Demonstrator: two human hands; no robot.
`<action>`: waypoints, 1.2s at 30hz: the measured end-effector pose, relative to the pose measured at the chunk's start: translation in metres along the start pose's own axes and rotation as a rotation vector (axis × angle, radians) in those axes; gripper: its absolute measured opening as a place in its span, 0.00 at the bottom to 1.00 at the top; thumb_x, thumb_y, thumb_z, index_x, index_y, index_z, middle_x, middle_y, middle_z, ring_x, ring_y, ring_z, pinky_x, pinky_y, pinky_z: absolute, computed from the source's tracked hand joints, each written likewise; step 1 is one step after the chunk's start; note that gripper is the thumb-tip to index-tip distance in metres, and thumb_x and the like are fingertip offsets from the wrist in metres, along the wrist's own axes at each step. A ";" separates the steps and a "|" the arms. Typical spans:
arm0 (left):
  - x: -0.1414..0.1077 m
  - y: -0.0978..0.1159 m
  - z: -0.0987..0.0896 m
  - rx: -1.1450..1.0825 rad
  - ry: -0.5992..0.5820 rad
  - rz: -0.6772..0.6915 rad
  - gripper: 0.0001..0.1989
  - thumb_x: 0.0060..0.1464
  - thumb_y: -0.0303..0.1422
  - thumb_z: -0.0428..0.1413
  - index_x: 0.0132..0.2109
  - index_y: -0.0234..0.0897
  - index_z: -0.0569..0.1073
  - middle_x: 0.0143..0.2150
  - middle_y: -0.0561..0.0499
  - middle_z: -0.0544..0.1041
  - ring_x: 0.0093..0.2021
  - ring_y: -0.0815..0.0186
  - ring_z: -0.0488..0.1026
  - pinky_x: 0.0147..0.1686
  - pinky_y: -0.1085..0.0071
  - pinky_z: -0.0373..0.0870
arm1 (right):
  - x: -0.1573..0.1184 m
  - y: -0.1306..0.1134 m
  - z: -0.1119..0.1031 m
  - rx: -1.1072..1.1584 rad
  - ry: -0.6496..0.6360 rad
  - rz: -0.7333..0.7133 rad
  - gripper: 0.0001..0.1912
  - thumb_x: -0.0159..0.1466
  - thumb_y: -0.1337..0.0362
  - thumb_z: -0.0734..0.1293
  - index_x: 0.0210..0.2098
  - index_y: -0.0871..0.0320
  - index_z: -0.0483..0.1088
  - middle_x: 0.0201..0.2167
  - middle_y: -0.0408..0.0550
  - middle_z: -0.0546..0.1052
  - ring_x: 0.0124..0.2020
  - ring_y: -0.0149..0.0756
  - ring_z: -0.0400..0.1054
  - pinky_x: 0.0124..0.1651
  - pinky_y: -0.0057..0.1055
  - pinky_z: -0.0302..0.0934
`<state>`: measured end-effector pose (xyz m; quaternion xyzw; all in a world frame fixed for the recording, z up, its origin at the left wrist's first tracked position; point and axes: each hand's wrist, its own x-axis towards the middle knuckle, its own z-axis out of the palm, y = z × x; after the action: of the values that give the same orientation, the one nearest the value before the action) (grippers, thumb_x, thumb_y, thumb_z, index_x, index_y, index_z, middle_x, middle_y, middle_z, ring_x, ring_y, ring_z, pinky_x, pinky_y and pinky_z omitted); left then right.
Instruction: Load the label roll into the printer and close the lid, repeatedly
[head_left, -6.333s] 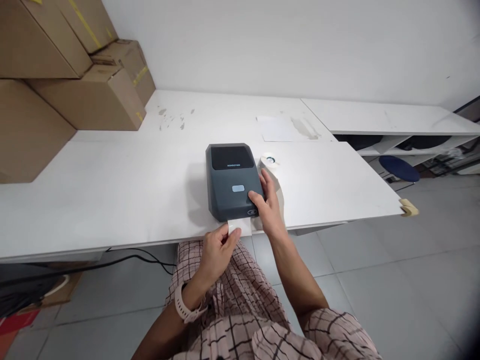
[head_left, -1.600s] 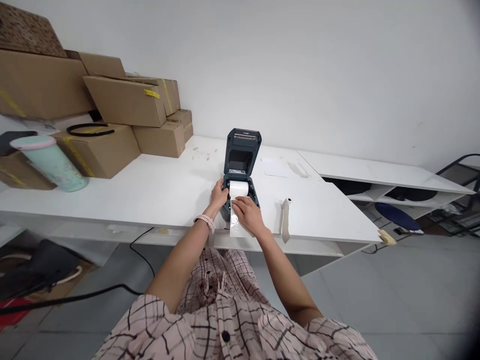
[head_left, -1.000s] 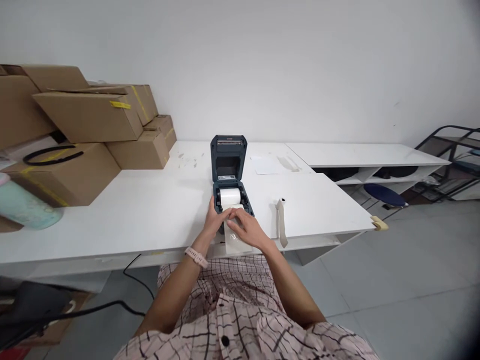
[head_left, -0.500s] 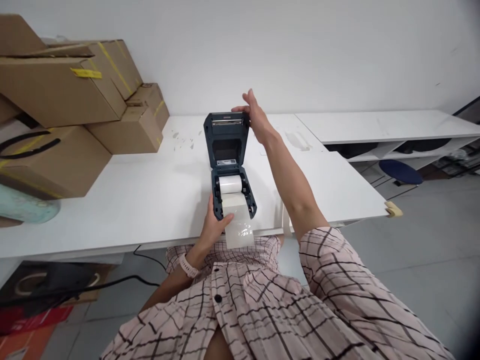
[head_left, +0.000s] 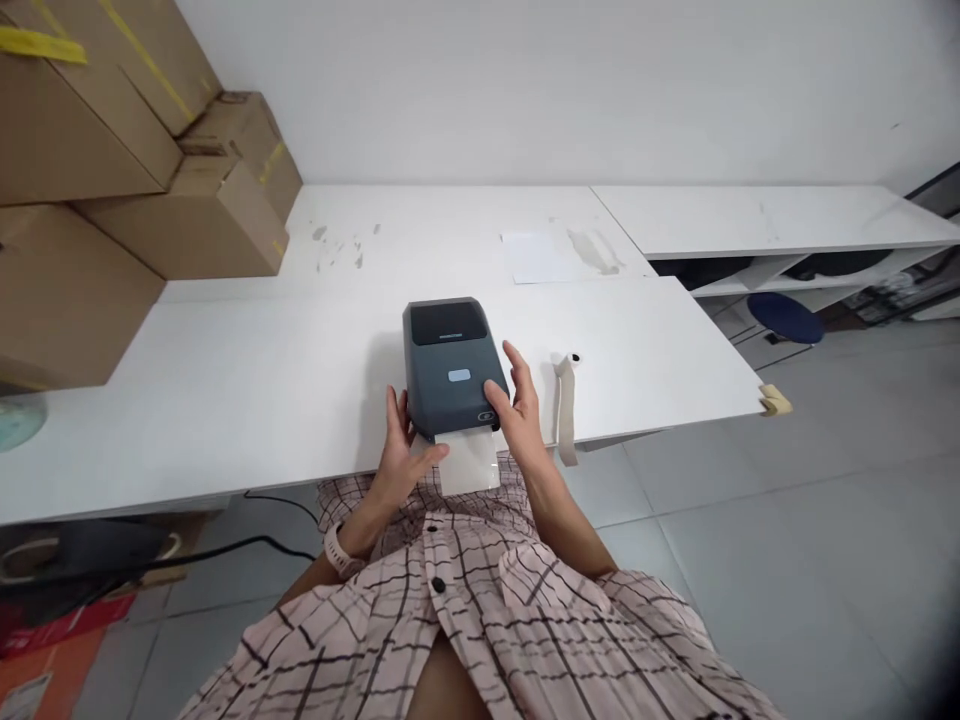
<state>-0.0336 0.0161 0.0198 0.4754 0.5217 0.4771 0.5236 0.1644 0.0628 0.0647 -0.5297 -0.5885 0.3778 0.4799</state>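
Observation:
A dark grey label printer sits on the white table with its lid down. From its front slot a whitish label strip hangs past the table edge. My left hand grips the printer's front left corner, fingers along the side and thumb at the strip's left edge. On the lid's front right corner rests the thumb of my right hand; its fingers are spread beside the printer. The label roll inside is hidden by the lid.
Cardboard boxes are stacked at the left. Right of the printer lies a small roll with a loose strip hanging over the edge. A white sheet lies farther back. A blue stool stands at the right.
The printer's lid, upright before, has swung down and shut over the label roll. My right hand has come down from the lid's top to its front right corner. The view has shifted.

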 end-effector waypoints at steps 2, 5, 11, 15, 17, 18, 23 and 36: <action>0.004 0.009 -0.001 -0.025 -0.005 -0.057 0.62 0.55 0.60 0.62 0.79 0.51 0.29 0.83 0.42 0.39 0.81 0.47 0.47 0.72 0.53 0.63 | 0.000 0.012 0.000 0.123 -0.066 0.171 0.49 0.68 0.37 0.64 0.78 0.47 0.41 0.80 0.51 0.48 0.80 0.50 0.44 0.77 0.57 0.52; 0.014 0.025 0.003 -0.023 0.041 -0.115 0.55 0.60 0.56 0.60 0.80 0.50 0.37 0.82 0.43 0.46 0.79 0.46 0.53 0.68 0.54 0.70 | 0.002 0.021 -0.004 0.292 -0.220 0.335 0.55 0.65 0.36 0.66 0.79 0.50 0.38 0.79 0.54 0.52 0.77 0.51 0.53 0.74 0.55 0.59; 0.022 0.031 0.010 -0.001 0.012 -0.025 0.47 0.60 0.51 0.62 0.78 0.45 0.51 0.74 0.39 0.66 0.70 0.46 0.68 0.64 0.54 0.75 | -0.004 0.027 -0.010 0.367 -0.262 0.400 0.54 0.62 0.39 0.71 0.78 0.50 0.46 0.76 0.53 0.61 0.75 0.52 0.59 0.74 0.52 0.61; 0.020 0.021 0.009 0.095 0.103 0.001 0.47 0.57 0.53 0.63 0.76 0.42 0.57 0.72 0.38 0.68 0.69 0.46 0.70 0.63 0.53 0.75 | -0.007 0.033 -0.004 0.370 -0.189 0.393 0.59 0.59 0.37 0.73 0.78 0.51 0.44 0.76 0.56 0.61 0.75 0.55 0.58 0.73 0.53 0.62; 0.022 0.018 0.009 0.124 0.157 0.030 0.47 0.55 0.55 0.63 0.75 0.41 0.59 0.72 0.38 0.68 0.69 0.45 0.69 0.64 0.52 0.74 | -0.008 0.034 -0.001 0.365 -0.156 0.373 0.60 0.59 0.36 0.72 0.78 0.52 0.43 0.76 0.57 0.61 0.75 0.56 0.59 0.73 0.54 0.61; 0.023 0.017 0.008 0.132 0.170 0.042 0.47 0.55 0.55 0.63 0.75 0.41 0.59 0.72 0.38 0.68 0.70 0.45 0.69 0.63 0.53 0.74 | -0.008 0.035 0.000 0.363 -0.153 0.365 0.60 0.59 0.35 0.72 0.78 0.52 0.42 0.75 0.58 0.61 0.74 0.56 0.59 0.73 0.54 0.61; 0.010 0.007 0.007 0.177 0.170 0.090 0.43 0.57 0.51 0.63 0.73 0.43 0.59 0.73 0.38 0.65 0.70 0.50 0.68 0.62 0.57 0.73 | -0.005 0.036 -0.003 0.388 -0.187 0.376 0.63 0.57 0.35 0.73 0.79 0.54 0.42 0.75 0.59 0.61 0.75 0.56 0.57 0.74 0.54 0.59; -0.032 0.012 0.017 -0.031 -0.185 -0.410 0.24 0.48 0.54 0.67 0.31 0.35 0.77 0.23 0.54 0.71 0.19 0.72 0.61 0.20 0.72 0.59 | -0.005 0.032 -0.003 0.394 -0.200 0.333 0.58 0.60 0.36 0.71 0.79 0.48 0.44 0.79 0.49 0.55 0.79 0.53 0.49 0.78 0.52 0.51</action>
<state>-0.0164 -0.0150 0.0344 0.3932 0.5498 0.3231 0.6624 0.1755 0.0624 0.0345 -0.4758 -0.4528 0.6091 0.4446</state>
